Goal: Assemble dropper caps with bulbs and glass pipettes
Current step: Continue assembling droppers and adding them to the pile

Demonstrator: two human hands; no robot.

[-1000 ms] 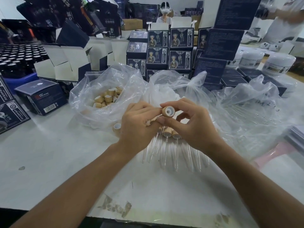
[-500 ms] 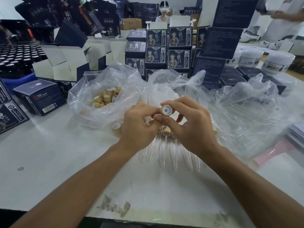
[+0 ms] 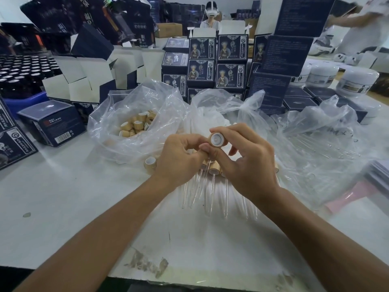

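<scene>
My right hand [image 3: 248, 157] pinches a tan dropper cap [image 3: 216, 139] between thumb and forefinger, its white-lined open end facing me. My left hand [image 3: 179, 157] has its fingers curled against the cap's left side, pinching something small that I cannot make out. Under both hands lies a row of assembled droppers [image 3: 212, 186], tan caps away from me and glass pipettes pointing toward me. One loose cap [image 3: 150, 163] stands just left of my left hand. A clear bag holds several tan caps [image 3: 136, 123].
A clear bag of white bulbs [image 3: 210, 119] sits behind my hands and a bag of glass pipettes [image 3: 328, 144] lies to the right. Dark blue boxes [image 3: 216, 60], open cartons [image 3: 84, 81], dark bottles [image 3: 21, 74] and white jars [image 3: 355, 81] crowd the far side. A person sits across the room.
Both hands with the cap have stayed together above the dropper row. The cap has turned so that its open white-lined end faces me more squarely.
</scene>
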